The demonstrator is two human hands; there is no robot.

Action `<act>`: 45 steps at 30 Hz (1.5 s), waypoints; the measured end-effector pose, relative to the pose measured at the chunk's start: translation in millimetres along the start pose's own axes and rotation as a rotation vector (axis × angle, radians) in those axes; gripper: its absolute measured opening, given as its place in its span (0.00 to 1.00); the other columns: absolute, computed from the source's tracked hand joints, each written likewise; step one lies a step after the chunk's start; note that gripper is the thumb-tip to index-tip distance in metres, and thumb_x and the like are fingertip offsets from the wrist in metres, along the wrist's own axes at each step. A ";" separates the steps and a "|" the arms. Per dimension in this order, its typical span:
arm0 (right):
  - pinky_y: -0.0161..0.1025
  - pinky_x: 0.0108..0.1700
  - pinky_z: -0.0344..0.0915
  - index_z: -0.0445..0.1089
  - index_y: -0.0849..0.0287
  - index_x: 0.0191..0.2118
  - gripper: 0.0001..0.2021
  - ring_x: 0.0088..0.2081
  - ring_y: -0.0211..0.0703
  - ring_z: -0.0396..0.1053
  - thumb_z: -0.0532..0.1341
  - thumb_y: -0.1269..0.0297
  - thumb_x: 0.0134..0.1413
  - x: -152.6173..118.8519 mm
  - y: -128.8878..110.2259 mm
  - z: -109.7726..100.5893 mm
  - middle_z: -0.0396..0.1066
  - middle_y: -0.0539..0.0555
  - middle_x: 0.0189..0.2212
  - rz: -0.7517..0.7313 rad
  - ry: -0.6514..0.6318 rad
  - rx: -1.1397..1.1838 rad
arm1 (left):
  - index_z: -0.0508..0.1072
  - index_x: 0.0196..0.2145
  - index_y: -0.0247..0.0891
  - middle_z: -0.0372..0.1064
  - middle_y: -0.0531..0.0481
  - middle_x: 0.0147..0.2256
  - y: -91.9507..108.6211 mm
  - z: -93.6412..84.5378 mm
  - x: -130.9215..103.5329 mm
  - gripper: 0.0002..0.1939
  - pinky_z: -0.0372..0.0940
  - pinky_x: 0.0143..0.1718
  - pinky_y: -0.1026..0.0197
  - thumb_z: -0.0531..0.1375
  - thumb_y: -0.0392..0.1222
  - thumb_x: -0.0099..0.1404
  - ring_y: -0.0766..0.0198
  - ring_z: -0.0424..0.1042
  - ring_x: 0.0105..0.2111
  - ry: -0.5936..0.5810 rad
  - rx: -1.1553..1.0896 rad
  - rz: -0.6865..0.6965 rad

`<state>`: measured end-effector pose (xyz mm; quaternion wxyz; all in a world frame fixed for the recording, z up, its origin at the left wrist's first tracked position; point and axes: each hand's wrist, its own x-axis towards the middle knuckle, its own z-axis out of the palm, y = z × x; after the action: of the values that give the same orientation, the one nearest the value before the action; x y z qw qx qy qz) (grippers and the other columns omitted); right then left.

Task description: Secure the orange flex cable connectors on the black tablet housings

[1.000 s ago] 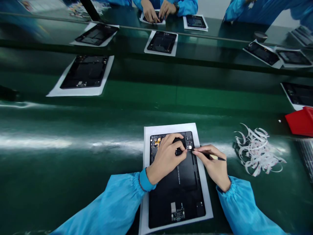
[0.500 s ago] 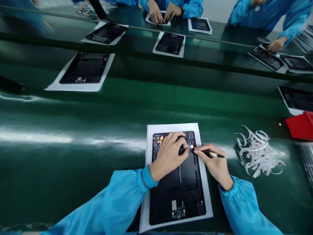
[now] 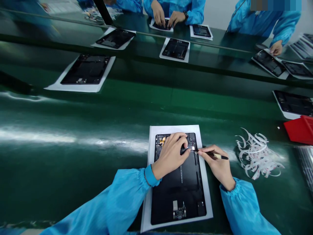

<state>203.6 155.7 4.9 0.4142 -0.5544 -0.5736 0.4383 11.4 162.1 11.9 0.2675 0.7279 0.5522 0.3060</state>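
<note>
An opened tablet (image 3: 178, 195), black inside with its parts showing, lies on a sheet of white paper (image 3: 209, 209) in front of me. My left hand (image 3: 172, 148) rests over its upper part. Thumb and index finger curl together near a small white part at the upper right; whatever they pinch is too small or hidden to name. My right hand (image 3: 218, 163) grips slim black tweezers (image 3: 222, 157) by the tablet's right edge. The tweezers' tip is close to that edge, right of the left fingertips.
Curled white strips (image 3: 258, 153) lie in a pile on the green bench (image 3: 73, 182) at the right, near a red bin (image 3: 299, 129). Another opened tablet (image 3: 85, 70) sits far left. Across the raised shelf, co-workers' hands (image 3: 168, 18) handle more tablets.
My right hand and the tweezers have shifted slightly right, away from the small white part. My left hand stays over the tablet. The whole view has moved a little.
</note>
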 end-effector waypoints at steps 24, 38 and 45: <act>0.43 0.41 0.71 0.71 0.58 0.33 0.12 0.35 0.44 0.74 0.62 0.54 0.57 -1.5 12.2 1.8 0.74 0.54 0.34 -0.060 0.198 0.167 | 0.73 0.49 0.39 0.64 0.42 0.56 -26.4 -8.8 -41.1 0.14 0.59 0.55 0.44 0.59 0.41 0.67 0.47 0.59 0.58 0.068 0.411 0.212; 0.36 0.27 0.63 0.66 0.62 0.50 0.17 0.24 0.39 0.68 0.44 0.64 0.70 -90.9 -44.1 15.5 0.71 0.51 0.25 -0.869 -0.445 -0.488 | 0.74 0.35 0.38 0.71 0.46 0.33 52.8 -43.6 -148.2 0.03 0.68 0.41 0.61 0.60 0.34 0.66 0.60 0.70 0.39 0.262 -0.139 0.374; 0.38 0.25 0.58 0.69 0.68 0.48 0.18 0.21 0.40 0.62 0.44 0.73 0.68 -96.7 -51.1 18.8 0.64 0.50 0.20 -1.057 -0.354 -0.674 | 0.71 0.43 0.36 0.71 0.47 0.30 48.0 -12.7 -176.7 0.24 0.67 0.28 0.66 0.57 0.61 0.63 0.64 0.71 0.28 0.054 -0.772 -0.336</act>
<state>175.7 58.2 50.0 0.2768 -0.2164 -0.9346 0.0562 -3.1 -20.1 28.7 0.5522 0.4658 0.5148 0.4616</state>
